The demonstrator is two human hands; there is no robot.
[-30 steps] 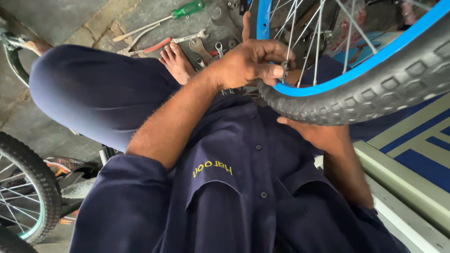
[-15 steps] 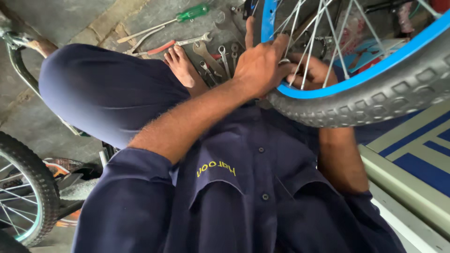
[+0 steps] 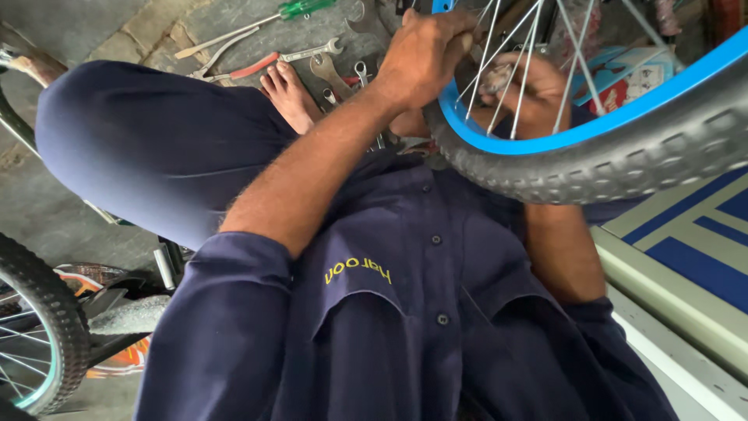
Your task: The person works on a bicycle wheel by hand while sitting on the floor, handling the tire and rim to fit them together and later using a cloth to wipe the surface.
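Grey concrete floor (image 3: 70,23) up top, worn and patchy, with hand tools scattered across it: green-handled screwdriver (image 3: 257,23), red-handled pliers (image 3: 234,70), several steel spanners (image 3: 327,66) lying close together. Bare foot (image 3: 290,97) resting just beside the spanners, toes near the pliers. Navy trouser knee (image 3: 156,148) raised at left; navy button shirt (image 3: 405,312) filling the lower middle.

Bicycle wheel (image 3: 592,164) at upper right, black knobbly tyre over a blue rim (image 3: 545,140), silver spokes (image 3: 514,62) fanning up toward the top edge. Tyre's lower arc sitting against the chest, above the shirt buttons.

Left hand (image 3: 425,54) closed over the inner side of the rim at its left end, fingers curled tight among the spokes; whatever sits under the fingers not visible. Right hand (image 3: 526,90) behind the spokes, inside the wheel, fingers bunched as if pinching something small and pale, perhaps a spoke nipple or a rag, too blurred to name. Right forearm running down under the tyre toward the lower right.

Second wheel (image 3: 35,327) with black tyre and teal rim at lower left, partly cut off by the edge. Blue-and-white striped panel (image 3: 686,242) at right, just below the tyre.
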